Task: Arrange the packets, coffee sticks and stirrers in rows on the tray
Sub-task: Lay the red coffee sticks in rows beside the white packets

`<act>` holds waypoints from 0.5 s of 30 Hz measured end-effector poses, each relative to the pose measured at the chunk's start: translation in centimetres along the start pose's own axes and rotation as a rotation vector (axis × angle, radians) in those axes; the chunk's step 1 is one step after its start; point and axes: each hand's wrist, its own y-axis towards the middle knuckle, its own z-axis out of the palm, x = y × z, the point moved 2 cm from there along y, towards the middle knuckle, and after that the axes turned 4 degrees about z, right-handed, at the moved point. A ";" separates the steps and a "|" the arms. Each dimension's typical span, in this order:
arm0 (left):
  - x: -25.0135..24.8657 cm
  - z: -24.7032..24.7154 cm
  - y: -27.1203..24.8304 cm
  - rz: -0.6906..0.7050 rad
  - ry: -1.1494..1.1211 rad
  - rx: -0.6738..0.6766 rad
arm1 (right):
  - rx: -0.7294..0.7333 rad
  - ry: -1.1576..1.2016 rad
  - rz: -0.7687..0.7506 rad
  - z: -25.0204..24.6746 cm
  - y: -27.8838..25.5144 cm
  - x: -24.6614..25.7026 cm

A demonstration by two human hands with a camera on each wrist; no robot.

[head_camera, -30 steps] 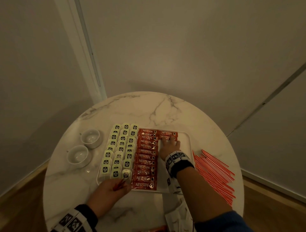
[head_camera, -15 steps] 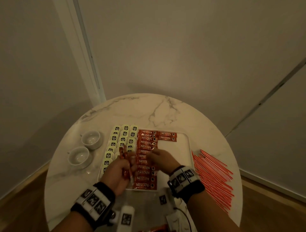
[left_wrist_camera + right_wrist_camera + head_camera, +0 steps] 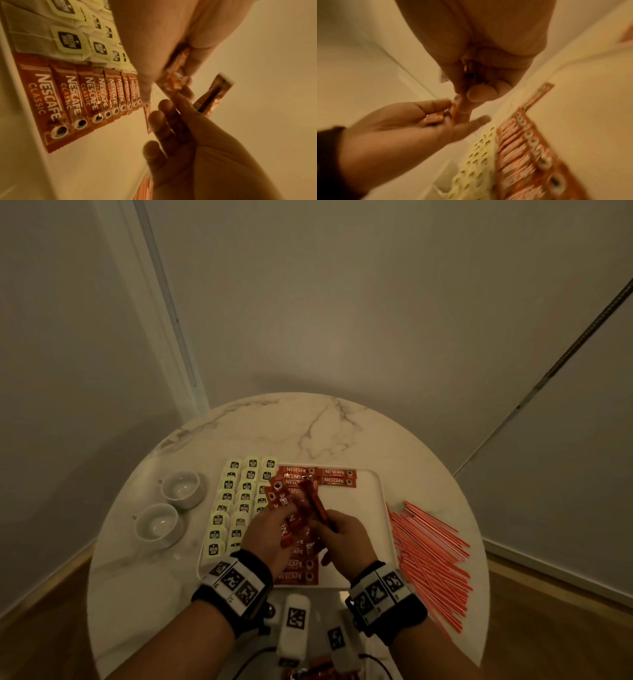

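A white tray (image 3: 381,501) on the round table holds rows of pale tea packets (image 3: 239,494) at its left. Beside them runs a column of red coffee sticks (image 3: 297,576), with two more sticks (image 3: 337,477) at the far end. Above the tray's middle, my left hand (image 3: 274,529) grips a fanned bunch of coffee sticks (image 3: 281,498). My right hand (image 3: 339,529) pinches one stick (image 3: 317,503) next to that bunch. The left wrist view shows the bunch (image 3: 176,75) and the single stick (image 3: 214,94). Red stirrers (image 3: 428,553) lie in a loose pile on the table, right of the tray.
Two white cups (image 3: 181,489) (image 3: 157,525) stand left of the tray. The marble table (image 3: 308,426) sits in a corner with walls close behind. The tray's right half (image 3: 356,525) is bare. More red packets (image 3: 308,674) lie at the near edge.
My right hand has come back from the far sticks to the tray's middle. My left hand has risen from the near edge with its bunch; the right now pinches one stick.
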 end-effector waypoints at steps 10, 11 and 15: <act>0.3 -0.8 -1.2 0.067 -0.021 0.065 | -0.431 -0.775 -0.540 -1.2 0.2 -0.9; 0.4 -0.8 -1.3 0.073 0.029 0.104 | -0.429 -0.766 -0.539 -1.3 0.4 -1.0; 0.7 -0.8 -1.5 0.121 0.232 0.077 | -0.217 -0.517 -0.430 -1.6 0.2 -0.5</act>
